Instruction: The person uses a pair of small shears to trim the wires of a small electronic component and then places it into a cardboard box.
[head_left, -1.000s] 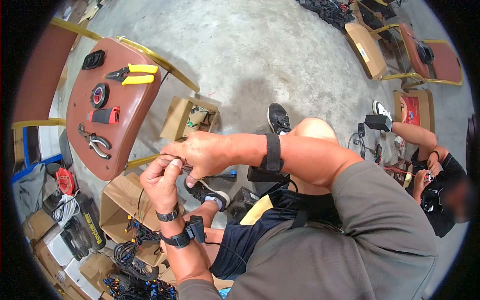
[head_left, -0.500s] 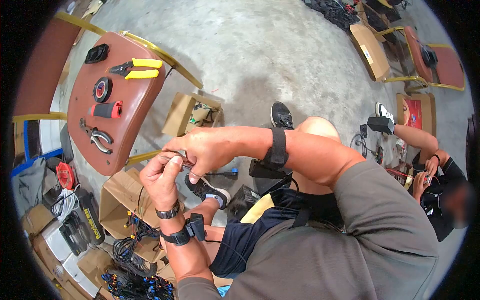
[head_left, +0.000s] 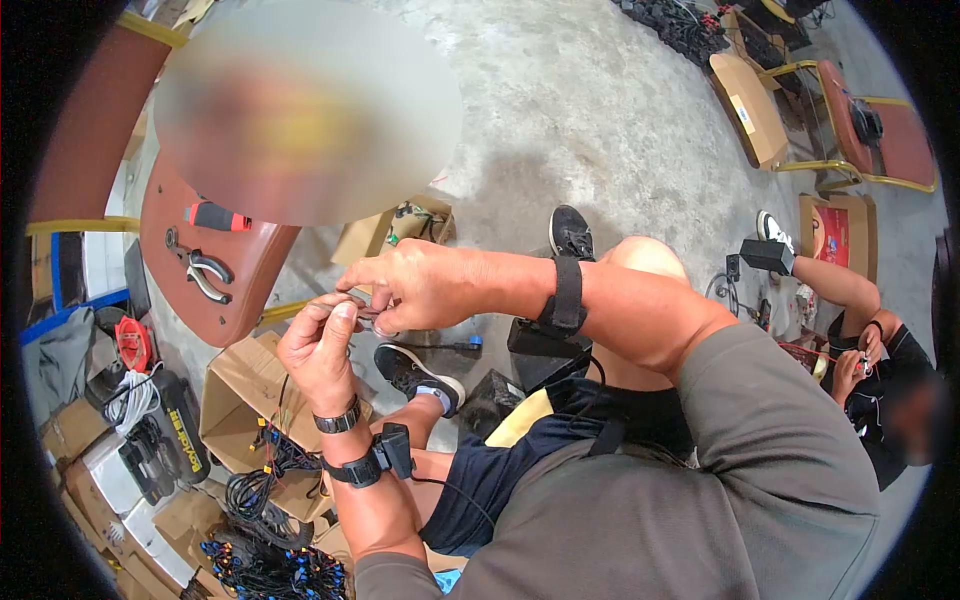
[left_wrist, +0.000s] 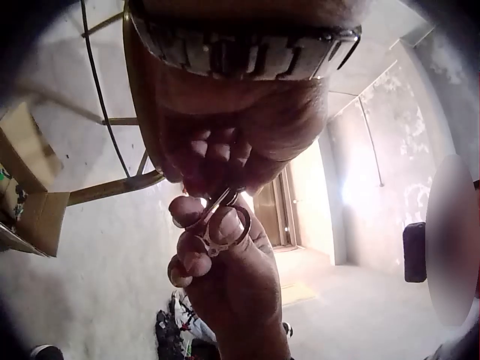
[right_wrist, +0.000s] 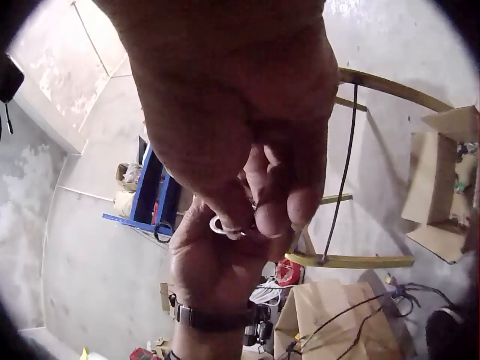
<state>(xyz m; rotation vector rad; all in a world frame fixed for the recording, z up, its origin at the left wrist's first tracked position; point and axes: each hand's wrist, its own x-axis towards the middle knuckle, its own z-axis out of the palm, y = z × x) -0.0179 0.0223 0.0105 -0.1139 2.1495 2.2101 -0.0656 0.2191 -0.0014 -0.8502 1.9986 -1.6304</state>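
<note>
In the head view the left hand (head_left: pixel 322 350) and right hand (head_left: pixel 425 285) meet in front of the body. The right hand (left_wrist: pixel 244 296) holds small metal scissors (left_wrist: pixel 217 246) in the left wrist view, its thumb and fingers at the ring handles. Above them, the left hand (left_wrist: pixel 247 124) has its fingers curled at the blades; what it pinches is hidden. One pale ring handle (right_wrist: pixel 217 226) shows between the hands in the right wrist view. A thin dark cable (head_left: pixel 282 392) hangs below the left hand.
A red-brown chair (head_left: pixel 185 270) at the left bears a red-and-black tool (head_left: pixel 218 217) and pliers (head_left: pixel 208 278), partly behind a blur. Cardboard boxes (head_left: pixel 235 390) and cable bundles (head_left: pixel 275 570) lie lower left. Another person (head_left: pixel 880 400) sits at the far right.
The head view has shifted slightly, and a blurred patch now covers much of the chair. The right hand's fingers have shifted and spread a little at the left fingertips. The left hand stays nearly in place.
</note>
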